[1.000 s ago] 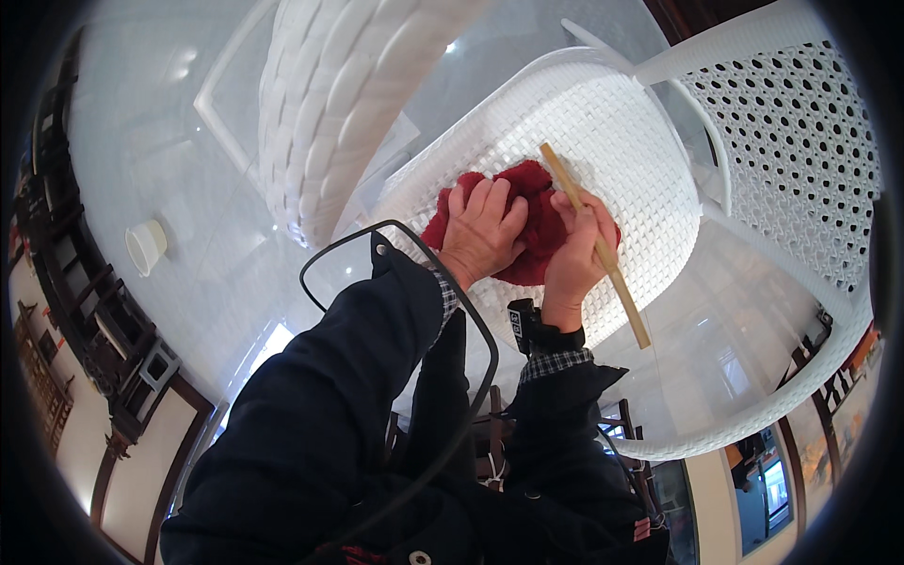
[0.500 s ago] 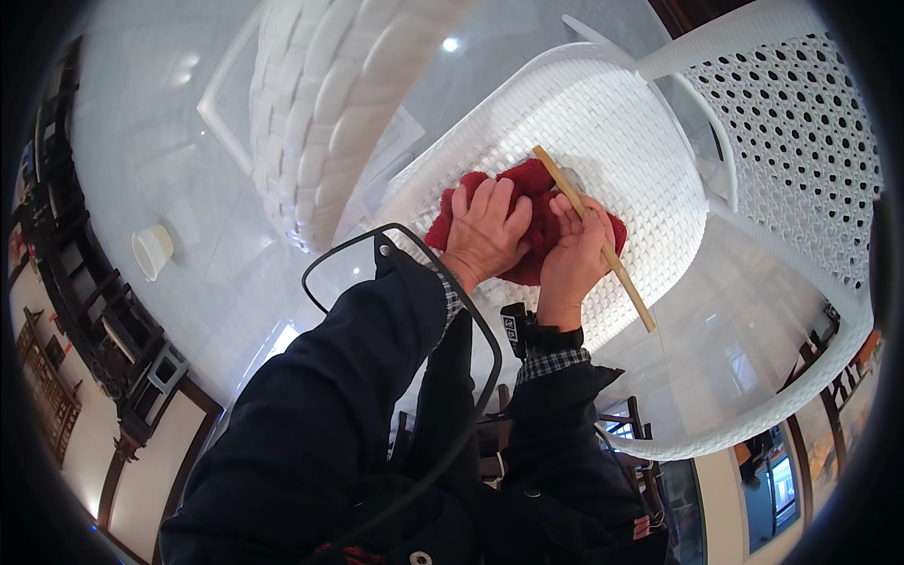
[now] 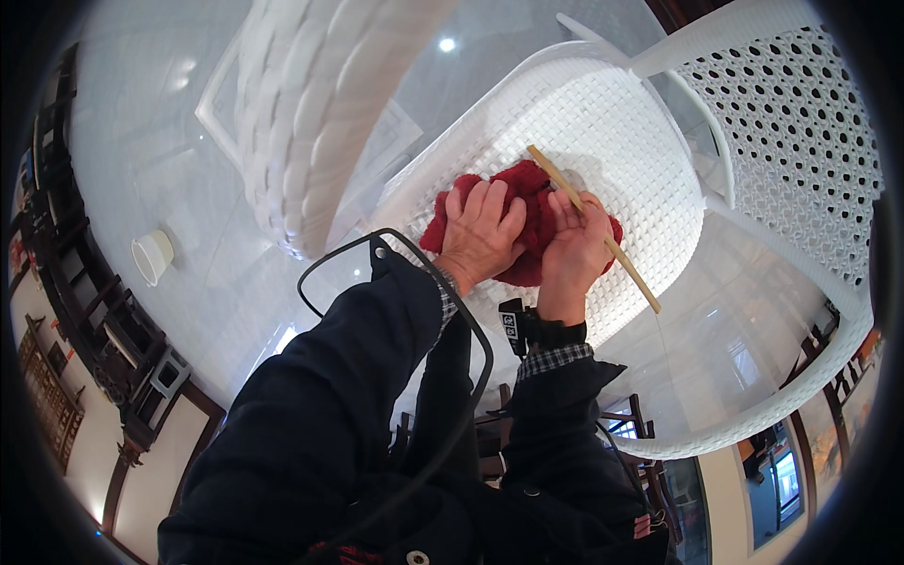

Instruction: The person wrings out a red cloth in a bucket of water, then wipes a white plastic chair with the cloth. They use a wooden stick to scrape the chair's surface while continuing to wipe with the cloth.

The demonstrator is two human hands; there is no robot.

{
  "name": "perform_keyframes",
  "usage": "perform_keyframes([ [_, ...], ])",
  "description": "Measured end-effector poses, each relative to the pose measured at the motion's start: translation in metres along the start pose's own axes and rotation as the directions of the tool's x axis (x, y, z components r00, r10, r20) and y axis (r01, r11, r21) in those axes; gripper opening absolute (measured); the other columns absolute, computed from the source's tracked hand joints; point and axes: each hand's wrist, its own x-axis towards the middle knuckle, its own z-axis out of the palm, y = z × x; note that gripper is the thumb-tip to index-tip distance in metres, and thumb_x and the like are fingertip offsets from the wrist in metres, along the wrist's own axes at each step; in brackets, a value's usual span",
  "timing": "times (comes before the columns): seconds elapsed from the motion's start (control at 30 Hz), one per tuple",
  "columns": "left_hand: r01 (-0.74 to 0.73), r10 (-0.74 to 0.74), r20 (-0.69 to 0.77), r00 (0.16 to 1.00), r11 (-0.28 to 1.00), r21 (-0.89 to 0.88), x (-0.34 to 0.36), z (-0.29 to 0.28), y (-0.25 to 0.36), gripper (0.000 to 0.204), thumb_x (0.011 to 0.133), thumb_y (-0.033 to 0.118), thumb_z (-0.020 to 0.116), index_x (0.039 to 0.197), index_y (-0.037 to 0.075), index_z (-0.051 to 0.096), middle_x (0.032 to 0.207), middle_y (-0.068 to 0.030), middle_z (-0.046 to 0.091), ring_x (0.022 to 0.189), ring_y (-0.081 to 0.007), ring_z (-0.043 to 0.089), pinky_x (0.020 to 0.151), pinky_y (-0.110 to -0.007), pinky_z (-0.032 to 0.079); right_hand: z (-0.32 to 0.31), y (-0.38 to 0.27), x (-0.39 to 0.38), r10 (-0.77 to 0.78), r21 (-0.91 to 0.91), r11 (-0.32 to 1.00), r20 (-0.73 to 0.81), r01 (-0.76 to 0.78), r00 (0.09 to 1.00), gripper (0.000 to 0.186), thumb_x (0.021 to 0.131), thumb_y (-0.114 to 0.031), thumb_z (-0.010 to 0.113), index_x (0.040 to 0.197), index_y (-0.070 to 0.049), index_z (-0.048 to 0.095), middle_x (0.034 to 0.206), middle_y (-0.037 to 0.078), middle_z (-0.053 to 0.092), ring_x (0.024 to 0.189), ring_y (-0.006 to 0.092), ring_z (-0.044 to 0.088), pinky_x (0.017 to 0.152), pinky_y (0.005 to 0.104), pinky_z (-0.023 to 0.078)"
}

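A bunched, fuzzy red cloth (image 3: 523, 271) lies on the white woven chair seat (image 3: 621, 122). My left hand (image 3: 478, 226) rests on its left part, fingers bent over and gripping the fabric. My right hand (image 3: 576, 245) is at the cloth's right side, palm partly turned up, with a slim light-wood stick (image 3: 638, 279) held at the thumb. The stick slants from above the cloth down to the right, past the hand. Close to the stick, a small greyish patch (image 3: 571, 177) shows beside the cloth; I cannot make out what it is.
The chair's perforated white back (image 3: 782, 141) rises at the right, its armrest (image 3: 753, 433) curving below. Another white woven piece (image 3: 311, 104) stands at upper left. A white bucket (image 3: 153, 256) is on the shiny floor. A black-framed loop (image 3: 486, 348) crosses my left sleeve.
The stick has tilted slightly, its lower end shifting up and right. Both hands stay at the red cloth with almost the same pose.
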Motion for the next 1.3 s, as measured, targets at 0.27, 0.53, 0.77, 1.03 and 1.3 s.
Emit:
perform_keyframes([
  [0.27, -0.019, 0.019, 0.014, 1.000, 0.999, 0.033, 0.000, 0.000, -0.002, 0.065, 0.052, 0.024, 0.080, 0.114, 0.013, 0.061, 0.127, -0.0141, 0.050, 0.118, -0.0338, 0.049, 0.092, -0.055, 0.033, -0.002, 0.005, -0.002, 0.083, 0.093, 0.993, -0.077, -0.075, 0.994, 0.023, 0.098, -0.014, 0.050, 0.104, 0.006, 0.059, 0.096, 0.018, 0.066, 0.091, 0.0254, 0.068, 0.090, 0.0370, 0.057],
  [0.53, -0.007, 0.006, 0.051, 0.999, 1.000, 0.017, 0.000, -0.002, -0.001, 0.067, 0.052, 0.025, 0.081, 0.115, 0.012, 0.060, 0.129, -0.0139, 0.049, 0.119, -0.0336, 0.048, 0.093, -0.056, 0.033, -0.001, 0.003, -0.003, 0.078, 0.082, 0.994, -0.050, -0.074, 0.996, 0.024, 0.098, -0.015, 0.051, 0.105, 0.006, 0.059, 0.097, 0.018, 0.066, 0.091, 0.0255, 0.067, 0.090, 0.0364, 0.056],
  [0.77, -0.010, 0.009, 0.026, 1.000, 1.000, 0.027, -0.001, 0.000, -0.001, 0.066, 0.053, 0.025, 0.080, 0.114, 0.012, 0.060, 0.128, -0.0137, 0.049, 0.120, -0.0331, 0.048, 0.093, -0.055, 0.033, 0.002, 0.003, -0.001, 0.085, 0.050, 0.996, -0.086, -0.080, 0.993, 0.023, 0.098, -0.015, 0.053, 0.105, 0.006, 0.059, 0.097, 0.018, 0.067, 0.089, 0.0260, 0.068, 0.089, 0.0377, 0.057],
  [1.03, 0.010, -0.014, 0.086, 0.996, 0.999, 0.046, -0.001, 0.000, -0.001, 0.064, 0.058, 0.028, 0.080, 0.117, 0.013, 0.060, 0.131, -0.0151, 0.049, 0.123, -0.0344, 0.046, 0.095, -0.058, 0.032, 0.010, 0.016, 0.000, 0.056, 0.040, 0.998, -0.032, -0.055, 0.998, 0.021, 0.097, -0.011, 0.052, 0.106, 0.007, 0.059, 0.102, 0.018, 0.067, 0.091, 0.0269, 0.069, 0.087, 0.0388, 0.058],
  [1.3, 0.005, -0.010, 0.103, 0.995, 0.999, 0.054, -0.001, -0.002, -0.001, 0.067, 0.055, 0.026, 0.081, 0.117, 0.012, 0.059, 0.130, -0.0155, 0.048, 0.123, -0.0354, 0.045, 0.095, -0.059, 0.032, -0.001, 0.017, -0.006, 0.032, 0.069, 0.997, -0.037, -0.029, 0.999, 0.025, 0.099, -0.015, 0.051, 0.108, 0.006, 0.058, 0.100, 0.018, 0.067, 0.095, 0.0259, 0.067, 0.092, 0.0369, 0.056],
])
